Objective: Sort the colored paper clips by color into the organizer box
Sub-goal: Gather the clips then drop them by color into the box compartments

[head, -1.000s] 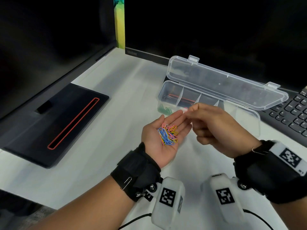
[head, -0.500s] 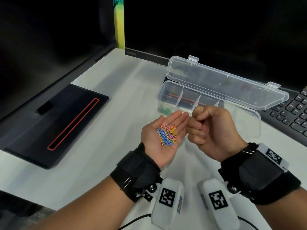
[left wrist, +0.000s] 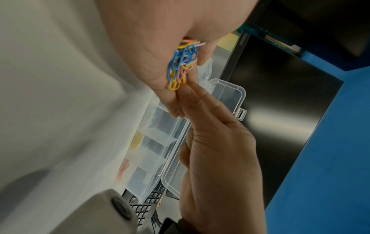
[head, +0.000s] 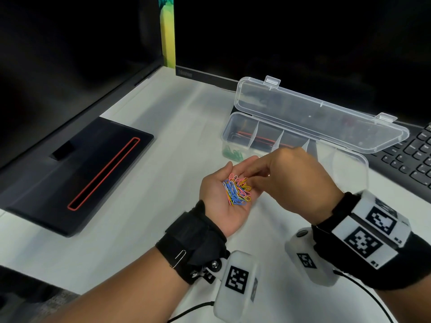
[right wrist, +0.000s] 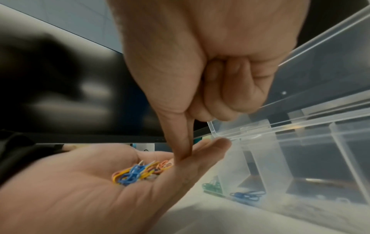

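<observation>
My left hand (head: 233, 173) lies palm up over the white table, fingers straight, carrying a mixed pile of paper clips (head: 238, 191) (right wrist: 138, 172): blue, yellow, orange and pink. My right hand (head: 247, 180) (right wrist: 185, 156) points down at the pile's far edge. Its thumb and index finger pinch together on an orange clip there (left wrist: 183, 83), and its other fingers are curled. Just behind stands the clear organizer box (head: 229, 129), lid (head: 314, 117) open. Green clips (head: 233, 155) fill its left end compartment, with blue clips (right wrist: 248, 194) in the one beside it.
A black keyboard (head: 415, 157) lies right of the box. A black monitor base with a red slot (head: 93, 169) sits at the left, and dark screens stand behind. A silver clip (head: 179, 257) is pinned on my left wrist strap.
The right hand pinched near the left fingertips, drew back into a fist, and has now come forward and down onto the pile. The left hand has stayed still.
</observation>
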Motion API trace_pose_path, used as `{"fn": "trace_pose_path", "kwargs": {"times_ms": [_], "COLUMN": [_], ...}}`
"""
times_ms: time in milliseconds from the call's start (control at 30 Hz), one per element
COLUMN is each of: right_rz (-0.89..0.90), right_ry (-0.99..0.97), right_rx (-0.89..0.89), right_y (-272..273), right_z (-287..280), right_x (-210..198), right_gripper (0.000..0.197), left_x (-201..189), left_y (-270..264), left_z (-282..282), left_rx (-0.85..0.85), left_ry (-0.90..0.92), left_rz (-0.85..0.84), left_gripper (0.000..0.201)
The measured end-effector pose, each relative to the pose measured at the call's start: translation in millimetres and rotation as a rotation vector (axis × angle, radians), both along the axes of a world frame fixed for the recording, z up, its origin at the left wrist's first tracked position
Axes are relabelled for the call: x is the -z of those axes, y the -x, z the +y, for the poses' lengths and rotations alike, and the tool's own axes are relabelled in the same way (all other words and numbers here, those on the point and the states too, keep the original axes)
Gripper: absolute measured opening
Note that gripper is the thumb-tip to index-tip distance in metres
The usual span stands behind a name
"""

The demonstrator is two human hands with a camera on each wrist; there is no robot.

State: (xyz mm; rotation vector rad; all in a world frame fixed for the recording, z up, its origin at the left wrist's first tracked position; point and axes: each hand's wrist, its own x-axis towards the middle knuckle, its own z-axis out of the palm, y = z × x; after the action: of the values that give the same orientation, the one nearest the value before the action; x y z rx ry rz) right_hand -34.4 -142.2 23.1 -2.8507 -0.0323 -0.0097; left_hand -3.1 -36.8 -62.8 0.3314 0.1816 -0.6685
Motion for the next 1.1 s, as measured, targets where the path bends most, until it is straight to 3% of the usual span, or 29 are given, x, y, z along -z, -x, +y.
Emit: {"fn": "trace_pose_path", "kwargs": {"times_ms": [100, 400, 733, 800, 867, 967, 1100], "right_rz": [0.012, 0.138, 0.176, 0.218, 0.290, 0.387, 0.377], "right_ry": [-0.005, -0.232, -0.567, -0.718, -1.009, -1.445, -1.660], "right_rx": [0.024, -0.038, 0.103, 0.177, 0.273, 0.357, 0.418], "right_y": [2, -1, 4, 5, 3, 1, 2], "right_z": [4, -9, -20, -21, -23, -27, -27], "right_x": [-1, -9, -4, -5, -5, -4, 3], "right_gripper": [0.037, 0.006, 0.012, 0.019, 0.025, 0.016, 0.014], "left_x": [1, -2, -3, -1, 0, 0, -1], "left_y": [1, 2, 1, 1, 0, 0, 1], "left_z": [1, 2, 1, 0, -1, -1, 0], "left_rx": [0.022, 0.021, 0.013, 0.011, 0.013, 0.020, 0.015], "left_ry": [-0.033, -0.017, -0.034, -0.021, -0.029, -0.045, -0.048], "left_rz": [-0.007, 0.022, 0.045, 0.048, 0.038, 0.030, 0.020], "left_gripper": [0.054, 0.050, 0.047, 0.051, 0.052, 0.050, 0.050]}}
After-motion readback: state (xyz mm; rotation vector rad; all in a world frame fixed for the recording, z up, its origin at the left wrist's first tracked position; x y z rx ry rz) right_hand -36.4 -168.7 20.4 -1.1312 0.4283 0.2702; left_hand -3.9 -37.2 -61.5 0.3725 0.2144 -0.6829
